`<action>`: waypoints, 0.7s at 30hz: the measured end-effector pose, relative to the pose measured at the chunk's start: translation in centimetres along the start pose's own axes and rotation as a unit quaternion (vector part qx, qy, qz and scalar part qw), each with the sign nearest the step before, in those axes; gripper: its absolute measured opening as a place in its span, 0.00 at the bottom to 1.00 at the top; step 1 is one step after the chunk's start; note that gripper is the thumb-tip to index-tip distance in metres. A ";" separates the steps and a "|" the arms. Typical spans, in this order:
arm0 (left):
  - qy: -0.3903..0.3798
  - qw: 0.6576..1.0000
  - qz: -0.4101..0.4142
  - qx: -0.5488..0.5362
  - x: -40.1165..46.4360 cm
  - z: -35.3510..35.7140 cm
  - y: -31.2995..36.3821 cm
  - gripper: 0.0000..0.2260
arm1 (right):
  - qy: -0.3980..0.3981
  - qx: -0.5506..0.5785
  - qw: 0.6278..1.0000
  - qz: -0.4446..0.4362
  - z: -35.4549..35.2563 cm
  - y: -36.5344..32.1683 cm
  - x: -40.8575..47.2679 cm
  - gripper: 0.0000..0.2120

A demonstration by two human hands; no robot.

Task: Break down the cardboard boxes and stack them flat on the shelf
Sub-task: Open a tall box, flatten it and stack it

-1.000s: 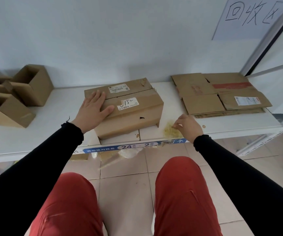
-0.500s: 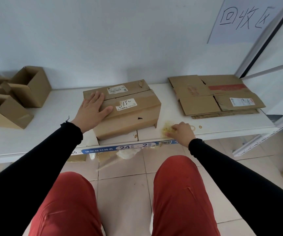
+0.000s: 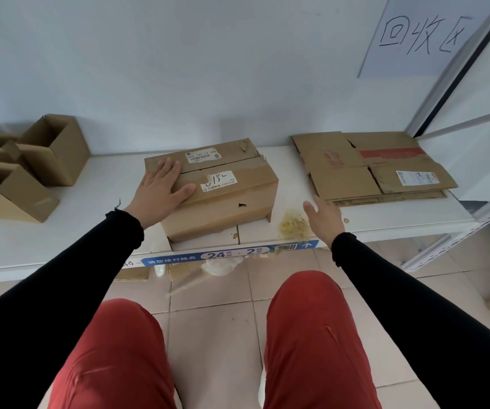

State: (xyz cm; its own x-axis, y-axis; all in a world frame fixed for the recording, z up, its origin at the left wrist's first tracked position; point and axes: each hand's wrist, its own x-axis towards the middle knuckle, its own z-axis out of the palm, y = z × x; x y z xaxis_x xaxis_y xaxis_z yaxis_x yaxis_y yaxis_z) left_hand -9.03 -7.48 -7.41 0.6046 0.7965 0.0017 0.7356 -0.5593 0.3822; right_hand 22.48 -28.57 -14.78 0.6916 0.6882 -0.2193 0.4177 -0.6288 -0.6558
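Observation:
A closed brown cardboard box point(image 3: 226, 196) with two white labels stands in the middle of the white shelf point(image 3: 96, 184). My left hand point(image 3: 159, 191) lies flat, fingers spread, on the box's top left part. My right hand point(image 3: 323, 216) hovers open over the shelf's front edge, right of the box, holding nothing. A crumpled wad of yellowish tape point(image 3: 293, 227) lies on the shelf just left of that hand. A stack of flattened cardboard point(image 3: 370, 166) rests at the right end of the shelf.
Two opened, upright cardboard boxes point(image 3: 25, 166) stand at the shelf's left end. A blue label strip point(image 3: 229, 253) runs along the front edge. A metal upright point(image 3: 450, 75) rises at the right. Scraps lie on the tiled floor point(image 3: 214, 290) under the shelf.
My right hand, which was pinched on the tape wad at the shelf's front, has let it go, lifted and opened to its right. The left hand has stayed on the box.

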 end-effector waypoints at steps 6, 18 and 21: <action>0.063 0.996 -0.026 -0.064 -0.6 0.1 0.3 0.38 | -0.002 0.129 0.982 -0.135 -0.3 -8.1 -0.6 0.27; 0.045 0.892 -0.129 -0.430 0.6 -2.6 -2.1 0.42 | -0.043 0.233 0.961 -0.144 -0.3 -13.6 -0.2 0.14; -0.015 0.903 -0.135 -0.407 1.8 -4.2 -2.7 0.32 | -0.010 0.207 0.963 -0.172 -0.9 -13.8 -0.7 0.12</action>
State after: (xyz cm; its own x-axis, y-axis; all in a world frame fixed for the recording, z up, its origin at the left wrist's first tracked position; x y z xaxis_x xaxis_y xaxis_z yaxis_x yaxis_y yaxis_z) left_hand -11.19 -3.60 -4.53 0.4542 0.8649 -0.2135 0.3968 0.0182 0.9177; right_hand 16.77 -20.69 -4.92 0.5408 0.8396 0.0516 0.3472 -0.1669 -0.9228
